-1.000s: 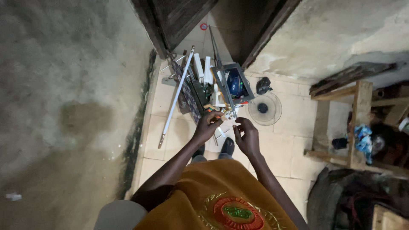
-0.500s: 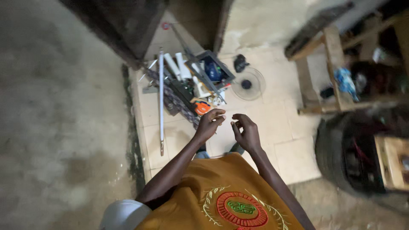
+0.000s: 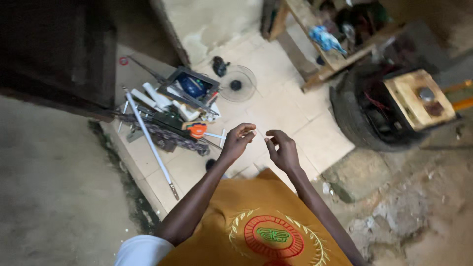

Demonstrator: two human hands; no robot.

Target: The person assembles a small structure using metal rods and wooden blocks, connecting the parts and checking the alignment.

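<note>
A: While both hands hang over the tiles at the centre of the frame, what do they have hold of?

B: Hard to say. The left hand [image 3: 240, 139] has its fingers curled with thumb and fingertips nearly pinched; the right hand [image 3: 282, 149] is curled the same way, just beside it. If something thin runs between them, it is too small to see (I cannot tell).

A: And below them?

B: A pile of tools [image 3: 170, 116] to the left of centre: a white tube [image 3: 150, 143] lying slantwise, an orange tape measure [image 3: 197, 130], a dark frame [image 3: 189, 88]. A fan guard [image 3: 237, 83] lies at the upper centre, a tyre [image 3: 364, 120] with a wooden box [image 3: 419, 98] at the right.

A: What could go wrong?

B: My guess: anything tiny slipping from those loose pinches would drop among the clutter or into the dirt at the lower right, and be hard to find. A step back could also catch the tube.
</note>
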